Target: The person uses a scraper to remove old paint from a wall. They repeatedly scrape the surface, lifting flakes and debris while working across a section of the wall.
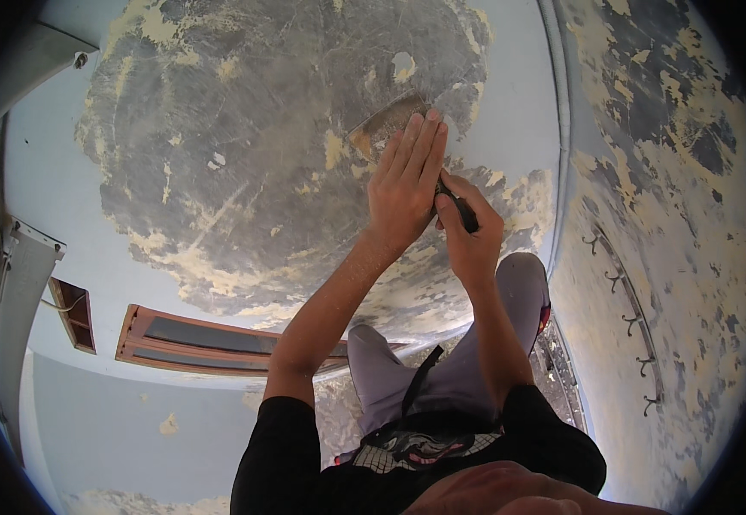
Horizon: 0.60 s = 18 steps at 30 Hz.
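A wide scraper blade (pixel 386 121) rests against the wall (pixel 250 129), where paint is stripped to grey with cream patches. Across the blade lies my left hand (pixel 405 177), flat, its fingers stretched out and close together. Its thumb is hidden. My right hand (pixel 476 225) grips the scraper's dark handle (pixel 463 209), just right of and below my left hand. Pale dust speckles my left forearm. Light blue paint (pixel 514 84) borders the stripped area.
A pale conduit (pixel 561 96) runs along the corner at right. The right wall bears a rail of metal hooks (pixel 630 318). At lower left are a wood-framed window (pixel 199 340) and a small wooden-framed opening (pixel 75 315). My bent knees (pixel 522 283) are close to the wall.
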Each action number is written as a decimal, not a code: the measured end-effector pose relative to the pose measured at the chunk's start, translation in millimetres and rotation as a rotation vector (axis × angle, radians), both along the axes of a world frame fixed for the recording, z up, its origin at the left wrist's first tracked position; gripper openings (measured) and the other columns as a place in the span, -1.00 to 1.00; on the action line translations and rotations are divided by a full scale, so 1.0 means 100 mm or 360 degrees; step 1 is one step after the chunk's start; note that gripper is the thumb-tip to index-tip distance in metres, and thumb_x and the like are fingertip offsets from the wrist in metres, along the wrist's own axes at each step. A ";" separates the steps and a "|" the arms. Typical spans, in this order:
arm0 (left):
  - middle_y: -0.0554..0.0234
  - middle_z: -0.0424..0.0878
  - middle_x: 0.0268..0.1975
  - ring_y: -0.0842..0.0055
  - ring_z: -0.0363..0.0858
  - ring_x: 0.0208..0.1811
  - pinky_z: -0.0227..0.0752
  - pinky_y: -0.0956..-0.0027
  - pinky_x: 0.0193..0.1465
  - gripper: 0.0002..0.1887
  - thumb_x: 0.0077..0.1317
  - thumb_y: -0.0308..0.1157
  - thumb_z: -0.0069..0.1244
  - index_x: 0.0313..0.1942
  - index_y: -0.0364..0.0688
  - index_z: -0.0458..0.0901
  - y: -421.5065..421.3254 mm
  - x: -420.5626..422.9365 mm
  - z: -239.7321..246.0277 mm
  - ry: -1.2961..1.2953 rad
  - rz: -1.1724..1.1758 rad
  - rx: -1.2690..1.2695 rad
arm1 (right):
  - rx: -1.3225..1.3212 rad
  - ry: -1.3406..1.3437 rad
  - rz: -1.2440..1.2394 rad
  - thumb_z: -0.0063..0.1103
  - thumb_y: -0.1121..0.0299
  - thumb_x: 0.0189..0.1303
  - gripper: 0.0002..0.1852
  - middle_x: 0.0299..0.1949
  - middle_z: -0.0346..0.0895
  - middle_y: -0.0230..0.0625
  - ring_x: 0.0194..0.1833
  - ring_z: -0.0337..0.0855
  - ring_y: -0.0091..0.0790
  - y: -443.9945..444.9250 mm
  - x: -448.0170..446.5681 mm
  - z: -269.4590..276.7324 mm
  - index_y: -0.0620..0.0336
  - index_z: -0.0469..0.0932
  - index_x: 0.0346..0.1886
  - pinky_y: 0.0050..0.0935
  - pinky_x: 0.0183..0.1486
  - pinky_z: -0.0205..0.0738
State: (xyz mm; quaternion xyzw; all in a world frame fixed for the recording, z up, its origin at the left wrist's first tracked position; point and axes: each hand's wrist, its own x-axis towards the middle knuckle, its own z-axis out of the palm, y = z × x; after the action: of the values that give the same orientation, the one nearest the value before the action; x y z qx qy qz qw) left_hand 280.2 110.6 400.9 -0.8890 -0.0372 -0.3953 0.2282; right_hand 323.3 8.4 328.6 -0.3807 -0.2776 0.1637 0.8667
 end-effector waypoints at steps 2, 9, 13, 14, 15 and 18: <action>0.02 0.57 0.43 0.16 0.49 0.50 0.47 0.01 0.44 -0.48 0.29 -0.47 0.13 0.29 -0.33 0.62 0.02 0.05 0.08 -0.0008 0.0042 0.0043 | -0.0067 -0.0089 -0.0035 0.30 0.56 0.40 -0.67 -0.03 0.76 -0.31 -0.27 0.57 -0.66 0.04 0.11 0.06 0.32 0.68 0.20 -0.59 -0.19 0.50; 0.05 0.61 0.40 0.18 0.55 0.45 0.48 0.03 0.44 -0.50 0.26 -0.45 0.13 0.24 -0.33 0.65 -0.06 0.15 0.06 -0.0019 0.0009 0.0049 | -0.0002 -0.0008 0.0035 0.29 0.59 0.40 -0.68 0.07 0.74 -0.29 -0.35 0.56 -0.67 -0.11 0.16 0.08 0.36 0.67 0.19 -0.61 -0.33 0.47; 0.04 0.60 0.39 0.17 0.56 0.44 0.48 0.04 0.43 -0.48 0.23 -0.48 0.15 0.24 -0.33 0.64 -0.06 0.14 -0.02 -0.0037 0.0027 0.0068 | -0.0012 -0.0038 0.0071 0.27 0.58 0.41 -0.69 0.05 0.74 -0.30 -0.36 0.57 -0.66 -0.11 0.18 0.05 0.33 0.68 0.18 -0.60 -0.34 0.46; 0.04 0.60 0.39 0.17 0.56 0.44 0.48 0.05 0.42 -0.48 0.23 -0.48 0.15 0.24 -0.33 0.64 -0.05 0.13 -0.02 -0.0044 0.0013 0.0063 | -0.0045 -0.0056 0.0065 0.27 0.57 0.41 -0.70 0.04 0.74 -0.30 -0.36 0.57 -0.66 -0.11 0.19 0.05 0.33 0.68 0.18 -0.59 -0.34 0.46; 0.04 0.60 0.40 0.17 0.56 0.44 0.48 0.05 0.42 -0.48 0.23 -0.48 0.15 0.24 -0.33 0.64 -0.03 0.13 -0.02 -0.0050 0.0002 0.0057 | -0.0078 -0.0073 0.0062 0.26 0.57 0.42 -0.70 0.04 0.75 -0.30 -0.36 0.57 -0.66 -0.11 0.19 0.07 0.32 0.68 0.18 -0.59 -0.34 0.46; 0.03 0.61 0.39 0.15 0.56 0.43 0.49 0.04 0.40 -0.49 0.22 -0.48 0.15 0.22 -0.34 0.65 0.00 0.16 0.15 -0.0089 -0.0056 0.0085 | -0.0057 -0.0112 0.0019 0.26 0.54 0.42 -0.71 0.02 0.76 -0.30 -0.37 0.58 -0.66 -0.08 0.23 0.22 0.30 0.69 0.17 -0.59 -0.34 0.47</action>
State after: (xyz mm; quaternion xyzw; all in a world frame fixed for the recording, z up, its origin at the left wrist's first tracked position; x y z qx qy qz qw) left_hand 296.2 110.2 415.6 -0.8716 -0.0174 -0.4249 0.2437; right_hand 346.0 0.9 350.7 -0.4000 -0.3072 0.1604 0.8485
